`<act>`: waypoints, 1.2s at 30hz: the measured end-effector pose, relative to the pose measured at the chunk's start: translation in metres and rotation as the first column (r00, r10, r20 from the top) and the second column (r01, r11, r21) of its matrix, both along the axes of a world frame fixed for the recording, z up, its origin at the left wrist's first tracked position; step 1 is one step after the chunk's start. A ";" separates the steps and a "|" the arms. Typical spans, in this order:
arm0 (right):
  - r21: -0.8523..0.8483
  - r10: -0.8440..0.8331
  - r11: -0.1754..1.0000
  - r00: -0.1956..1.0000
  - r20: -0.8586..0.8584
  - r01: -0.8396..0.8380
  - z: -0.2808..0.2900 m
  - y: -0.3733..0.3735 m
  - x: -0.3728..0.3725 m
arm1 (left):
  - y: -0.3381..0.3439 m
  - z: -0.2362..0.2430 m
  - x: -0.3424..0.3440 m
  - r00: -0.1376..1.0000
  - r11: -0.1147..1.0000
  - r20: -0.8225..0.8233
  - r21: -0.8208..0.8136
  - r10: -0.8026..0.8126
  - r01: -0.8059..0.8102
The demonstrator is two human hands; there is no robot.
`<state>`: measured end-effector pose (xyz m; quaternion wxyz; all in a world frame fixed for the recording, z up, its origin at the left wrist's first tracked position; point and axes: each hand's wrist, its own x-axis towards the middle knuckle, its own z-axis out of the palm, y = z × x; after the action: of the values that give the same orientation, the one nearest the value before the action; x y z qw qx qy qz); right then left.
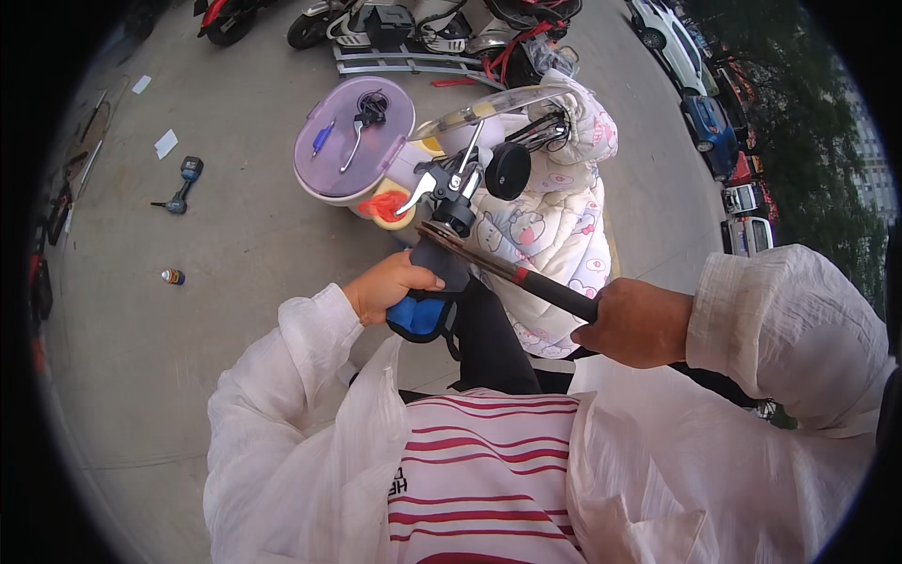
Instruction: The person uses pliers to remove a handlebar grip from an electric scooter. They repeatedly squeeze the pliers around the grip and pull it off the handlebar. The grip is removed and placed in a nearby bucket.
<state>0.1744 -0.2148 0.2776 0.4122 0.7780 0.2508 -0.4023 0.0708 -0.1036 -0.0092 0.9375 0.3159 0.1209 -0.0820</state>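
My right hand (637, 321) is closed round the black handles of a pair of pliers (493, 263). The pliers' rusty brown jaws reach to the inner end of the scooter's handlebar, next to a black round collar (455, 218). A dark grey grip-like piece (438, 267) sits under my left thumb, and my left hand (387, 286) is closed on it. Just below lies a blue and black padded piece (421, 316); I cannot tell whether it is joined to the grip. A silver brake lever (419, 192) and a black round mirror-like part (507, 171) stand beyond the jaws.
A lidded tub (312, 155) carries a loose brake lever (357, 141) and a blue pen (323, 138). A quilted white cover (564, 226) drapes the scooter's right side. On the ground at left lie a cordless drill (186, 183) and a small can (173, 276). Parked scooters (413, 28) stand ahead.
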 end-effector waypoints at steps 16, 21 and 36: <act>0.846 0.079 0.421 0.916 -0.394 0.328 -0.249 -0.161 0.101 | -0.013 0.018 0.007 0.891 0.867 -0.376 0.498 0.253 -0.036; 0.818 0.263 -0.128 0.815 -0.517 0.561 -0.448 -0.092 0.069 | -0.030 0.047 0.012 0.801 0.318 -0.342 0.927 0.492 0.200; 0.801 0.074 0.295 0.823 -0.563 0.521 -0.310 -0.158 0.078 | -0.024 0.041 0.004 0.917 0.251 -0.201 0.961 0.345 0.116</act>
<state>0.2519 -0.3729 -0.0323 -0.2571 0.7629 0.4148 -0.4240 0.0746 -0.1277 0.0318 0.5110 0.7874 0.3442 0.0205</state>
